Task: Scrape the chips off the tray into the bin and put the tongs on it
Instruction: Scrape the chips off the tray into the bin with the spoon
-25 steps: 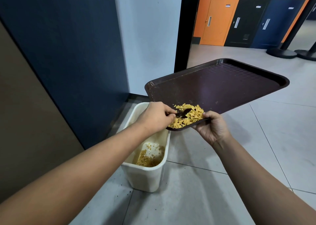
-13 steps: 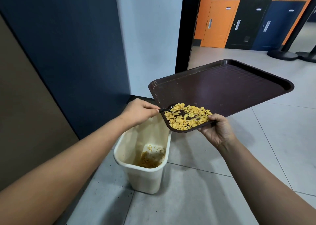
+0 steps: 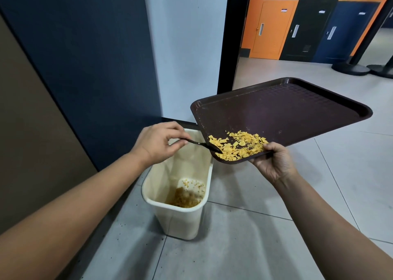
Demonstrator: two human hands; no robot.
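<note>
Broken yellow chips (image 3: 238, 146): heaped at the low corner of the tilted dark-brown plastic tray (image 3: 287, 113), just beside the right hand (image 3: 271, 164) fingers gripping its edge. Left hand (image 3: 158, 144) fingers pinch slim black tongs (image 3: 201, 145), tips touching the heap. Cream plastic bin (image 3: 178, 213) below; its rim extends beyond.

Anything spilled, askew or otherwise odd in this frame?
Small dark specks dot the floor tiles left of the bin, perhaps spilled crumbs. The tray tilts on purpose; the chips remain on it.

Even, bright indoor light; soft shadows fall on the floor (image 3: 244, 237) beside the bin (image 3: 178, 218). Wide-angle bending curves edges. The left hand (image 3: 158, 142) looks slightly blurred.
</note>
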